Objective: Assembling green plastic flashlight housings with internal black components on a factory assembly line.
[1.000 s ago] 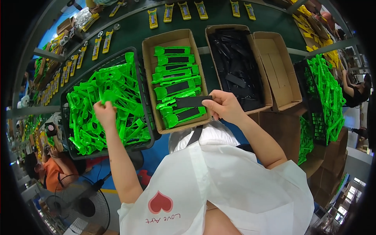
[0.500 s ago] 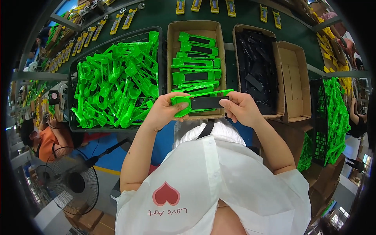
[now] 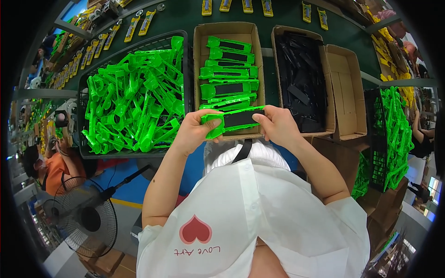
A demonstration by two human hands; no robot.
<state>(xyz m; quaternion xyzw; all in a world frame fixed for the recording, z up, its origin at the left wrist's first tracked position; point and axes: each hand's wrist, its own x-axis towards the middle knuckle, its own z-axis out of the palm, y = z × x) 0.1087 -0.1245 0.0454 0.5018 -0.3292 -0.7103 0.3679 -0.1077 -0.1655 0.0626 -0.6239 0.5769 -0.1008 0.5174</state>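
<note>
A bright green plastic frame (image 3: 213,131), with a wide cupped end and long side rails, is held level in front of me. My left hand (image 3: 193,131) is closed on its wide end, thumb on top. In the frame's slot lies a flat black strip (image 3: 236,119). My right hand (image 3: 282,126) is closed on the other end, its thumb pressing the strip's right end, fingers partly hidden below. Just beyond stands a cardboard box (image 3: 261,74) with several green frames (image 3: 230,88) stacked in it, black strips in their slots.
To the left, a black crate (image 3: 189,60) is heaped with loose green frames (image 3: 134,97). At right are a cardboard box of black strips (image 3: 301,78) and an open cardboard box (image 3: 345,92). Yellow parts (image 3: 248,6) line the green conveyor belt (image 3: 178,16). A fan (image 3: 88,217) stands lower left.
My right thumb has slid left along the black strip, and the strip now sits down between the rails of the green frame. The left hand keeps its hold.
</note>
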